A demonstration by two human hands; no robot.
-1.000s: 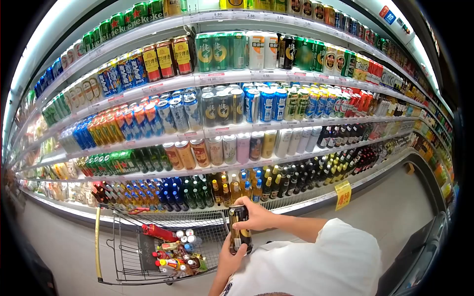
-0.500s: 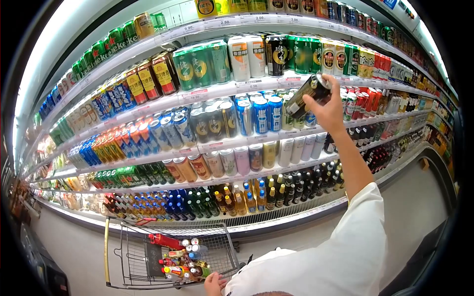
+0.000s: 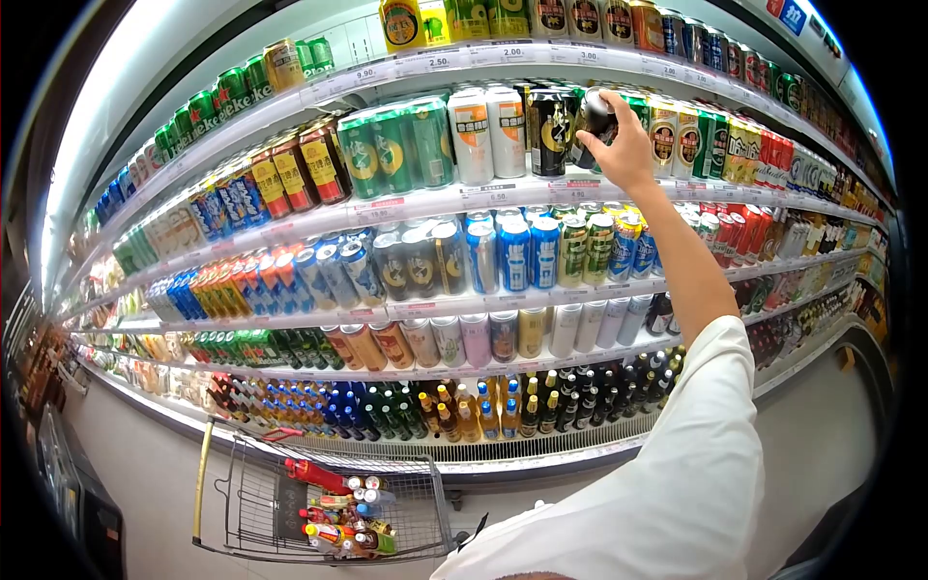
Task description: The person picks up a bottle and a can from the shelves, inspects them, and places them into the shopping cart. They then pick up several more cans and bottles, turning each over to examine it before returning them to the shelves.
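My right hand (image 3: pixel 626 147) is closed around a black beer can (image 3: pixel 595 114), fingers over its far side and thumb in front. The can is tilted, with its silvery end toward me, at the second shelf from the top. Just left of it stands a matching black can (image 3: pixel 549 133) with a gold design. White cans with orange labels (image 3: pixel 489 133) stand further left. Green cans behind the held can are partly covered by my hand. My left hand is out of view.
A wire shopping cart (image 3: pixel 208 483) stands low on the left, holding bottles and cans (image 3: pixel 338 512). Shelf edges with price tags (image 3: pixel 503 198) curve across the view. Blue and white cans (image 3: pixel 512 253) fill the shelf below, glass bottles (image 3: pixel 532 401) the bottom one.
My right hand has lifted the black can up and left, from in front of the shelf edge to beside the matching can. My left hand has left the view near the cart.
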